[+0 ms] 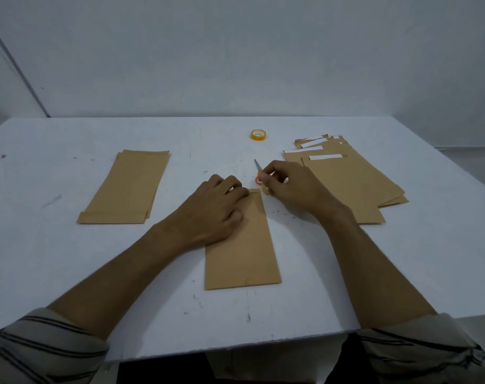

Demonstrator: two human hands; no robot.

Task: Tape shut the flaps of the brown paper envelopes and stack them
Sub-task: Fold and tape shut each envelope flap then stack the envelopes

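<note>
The left hand lies on the far end of a brown envelope, fingers bent and close together, their tips pressing down on the flap edge and gripping nothing. The rest of the envelope stretches flat on the white worktop from under that palm back towards the person. Just right of those fingertips, off the envelope's far right corner, the right hand has its fingers curled tight round the orange handle of small scissors, the grey blade poking out beyond them, away from the person. Whether a bit of tape is also pinched there, I cannot tell. A yellow tape roll sits further out, past the blade. Well left of the left fingers lies a neat stack of brown envelopes. Just right of the right hand is a looser pile, fanned, with white strips on the far ends. Striped sleeves are rolled back on both forearms.
</note>
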